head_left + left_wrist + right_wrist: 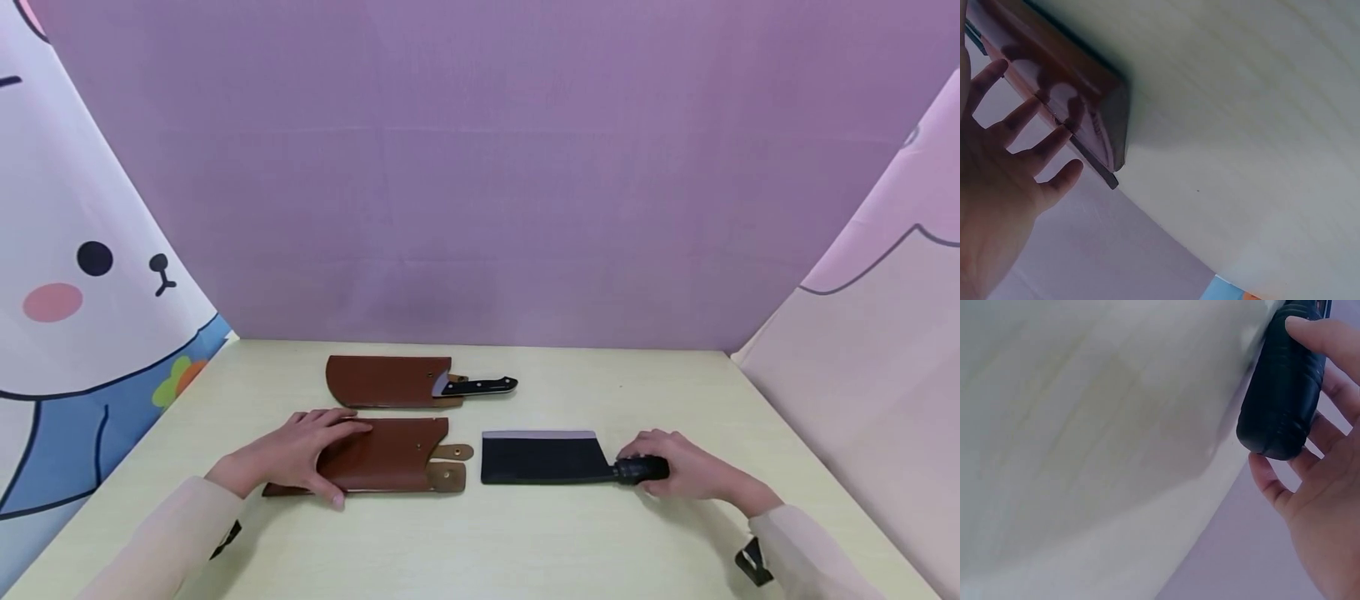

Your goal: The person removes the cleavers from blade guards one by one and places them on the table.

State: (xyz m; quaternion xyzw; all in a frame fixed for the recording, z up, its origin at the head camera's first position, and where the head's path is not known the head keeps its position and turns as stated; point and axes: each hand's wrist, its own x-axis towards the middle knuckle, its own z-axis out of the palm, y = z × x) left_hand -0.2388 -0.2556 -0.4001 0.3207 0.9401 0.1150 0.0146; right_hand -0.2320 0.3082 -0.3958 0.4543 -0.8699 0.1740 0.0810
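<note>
My left hand (pixel 307 450) lies spread across a brown leather knife sheath (pixel 397 454), the thumb by its near edge. In the left wrist view the fingers are loosely spread along that sheath (pixel 1079 81). To the right lies a black-bladed cleaver (pixel 543 458), flat on the table with its pale edge facing away from me. My right hand (pixel 686 467) holds its black handle (pixel 641 469). The right wrist view shows the thumb (pixel 1319 334) on one side of the ribbed handle (pixel 1282 387), and the other fingers along the opposite side.
Behind the near sheath lies a second brown sheath (pixel 386 382) with a black-handled knife (pixel 483 387) sticking out to the right. The pale wooden table (pixel 540 550) ends at a purple backdrop (pixel 480 183). Printed cloth panels (pixel 90 333) flank it.
</note>
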